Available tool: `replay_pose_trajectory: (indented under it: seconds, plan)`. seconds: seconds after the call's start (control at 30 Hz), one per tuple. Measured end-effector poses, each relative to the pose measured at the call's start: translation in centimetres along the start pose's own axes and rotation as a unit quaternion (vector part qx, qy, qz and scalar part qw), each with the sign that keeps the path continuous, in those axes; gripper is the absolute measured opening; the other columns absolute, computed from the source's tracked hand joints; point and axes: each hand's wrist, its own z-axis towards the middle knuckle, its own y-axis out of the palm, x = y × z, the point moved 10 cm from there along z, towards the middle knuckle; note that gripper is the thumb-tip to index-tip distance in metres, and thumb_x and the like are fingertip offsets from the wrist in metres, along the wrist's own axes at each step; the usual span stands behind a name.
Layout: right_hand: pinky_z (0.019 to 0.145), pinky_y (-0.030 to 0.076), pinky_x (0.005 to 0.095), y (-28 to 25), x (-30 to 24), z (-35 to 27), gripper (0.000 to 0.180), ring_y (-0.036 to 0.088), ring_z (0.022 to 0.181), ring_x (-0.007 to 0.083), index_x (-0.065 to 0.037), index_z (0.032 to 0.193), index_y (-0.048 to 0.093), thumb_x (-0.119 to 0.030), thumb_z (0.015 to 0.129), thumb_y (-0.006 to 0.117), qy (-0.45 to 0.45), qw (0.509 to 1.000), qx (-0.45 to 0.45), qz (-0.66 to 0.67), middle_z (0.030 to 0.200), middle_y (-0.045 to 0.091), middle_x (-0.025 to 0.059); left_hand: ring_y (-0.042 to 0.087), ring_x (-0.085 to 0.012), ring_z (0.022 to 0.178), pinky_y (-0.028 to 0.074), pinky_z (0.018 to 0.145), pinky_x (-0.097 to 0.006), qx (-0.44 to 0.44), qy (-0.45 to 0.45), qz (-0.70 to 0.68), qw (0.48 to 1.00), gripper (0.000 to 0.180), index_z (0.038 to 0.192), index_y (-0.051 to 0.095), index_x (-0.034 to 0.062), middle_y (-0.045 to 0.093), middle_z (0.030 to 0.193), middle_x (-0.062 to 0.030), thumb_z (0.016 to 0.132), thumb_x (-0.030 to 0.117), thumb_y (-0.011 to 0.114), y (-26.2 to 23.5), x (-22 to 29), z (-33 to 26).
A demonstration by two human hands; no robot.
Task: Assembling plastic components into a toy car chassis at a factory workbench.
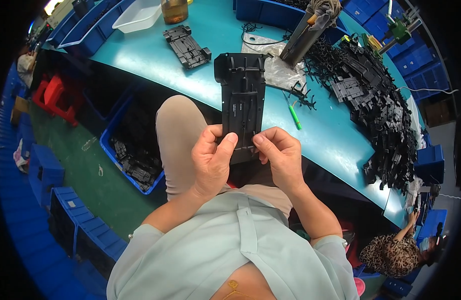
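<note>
A black plastic toy car chassis [243,92] stands upright in front of me, above my lap and the table's near edge. My left hand [213,160] pinches its lower left side, thumb on the face. My right hand [283,155] closes on the lower right corner with thumb and fingers. The chassis face has moulded ribs and wheel arches at its top end. A second black chassis [187,46] lies apart on the table to the left. To the right of the held part rests a thin tool with a green handle [294,117].
A large heap of black plastic parts [375,100] covers the table's right side. Near it, a grey cylinder [299,45] stands by a clear plastic bag [258,45]. A white tray [135,16] sits far left. Below are a blue crate [106,137] and red stool [60,95]. Another person [390,255] works at right.
</note>
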Motion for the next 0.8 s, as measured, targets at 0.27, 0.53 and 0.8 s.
replay_pose_trajectory:
  seconds: [0.27, 0.53, 0.8]
  plan:
    - [0.055, 0.039, 0.019, 0.0, -0.2, 0.0, 0.01, 0.049, 0.062, 0.0044, -0.002, 0.083, 0.061, -0.01, 0.086, 0.066, -0.017, 1.0, 0.005, -0.014, 0.072, 0.058, -0.0004, 0.057, -0.0061, 0.083, 0.05, 0.077, -0.022, 0.003, -0.007, -0.006, 1.0, 0.009, 0.101, 0.054, -0.0002, 0.063, 0.095, -0.0065, 0.092, 0.003, 0.053, -0.4, -0.7, -0.3]
    - [0.063, 0.044, 0.0198, -0.4, -1.2, -0.5, 0.012, 0.053, 0.069, 0.0043, 0.0, 0.093, 0.059, -0.006, 0.085, 0.066, -0.095, 0.992, 0.056, -0.069, 0.087, 0.059, 0.0001, 0.059, -0.0087, 0.086, 0.051, 0.079, -0.025, 0.016, -0.098, -0.092, 0.991, 0.009, 0.099, 0.054, 0.0007, 0.063, 0.097, -0.0073, 0.092, 0.006, 0.053, -0.5, -2.1, 0.0]
    - [0.061, 0.043, 0.0174, 0.2, -0.1, -0.9, 0.012, 0.051, 0.069, 0.001, 0.0, 0.093, 0.059, -0.006, 0.085, 0.066, -0.065, 0.998, 0.023, -0.01, 0.086, 0.058, -0.0025, 0.061, -0.0076, 0.083, 0.051, 0.075, -0.024, 0.018, -0.167, -0.093, 0.981, 0.012, 0.102, 0.06, 0.0011, 0.066, 0.095, -0.0046, 0.092, 0.008, 0.056, 0.1, -3.0, 0.0]
